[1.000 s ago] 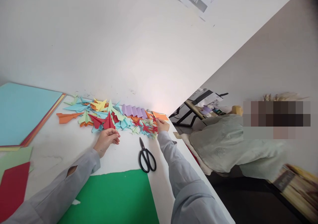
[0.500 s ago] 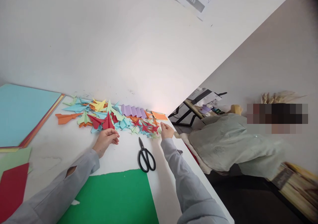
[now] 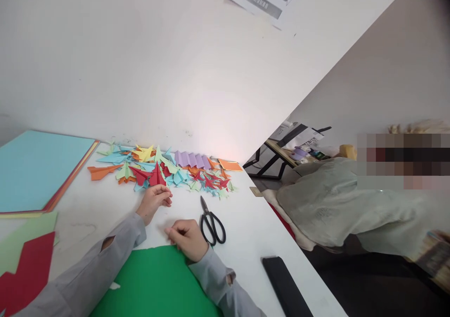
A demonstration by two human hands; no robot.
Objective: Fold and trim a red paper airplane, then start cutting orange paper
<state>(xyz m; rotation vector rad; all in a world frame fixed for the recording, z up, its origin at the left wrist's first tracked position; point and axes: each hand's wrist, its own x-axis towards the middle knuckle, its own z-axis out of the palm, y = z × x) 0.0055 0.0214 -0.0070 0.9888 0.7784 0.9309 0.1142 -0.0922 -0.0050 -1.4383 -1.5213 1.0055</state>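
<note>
My left hand [image 3: 153,201] rests on the white table [image 3: 246,223] with its fingers curled loosely, just in front of a red folded paper shape [image 3: 156,177]; nothing shows in it. My right hand [image 3: 188,238] lies at the far edge of a large green paper sheet [image 3: 154,284], fingers pinched together on that edge. Black scissors [image 3: 212,222] lie shut just right of this hand. A heap of folded paper planes and shapes [image 3: 168,170] in several colours stretches along the wall.
A stack of coloured sheets with blue on top [image 3: 38,169] lies at the left, with light green [image 3: 26,230] and red paper [image 3: 28,272] nearer me. A flat black object [image 3: 286,286] sits near the table's right edge. Another person [image 3: 351,204] is beyond it.
My right hand has left the far right end of the paper heap and come back to the green sheet's edge. The left hand has stayed put. The black object has come into view.
</note>
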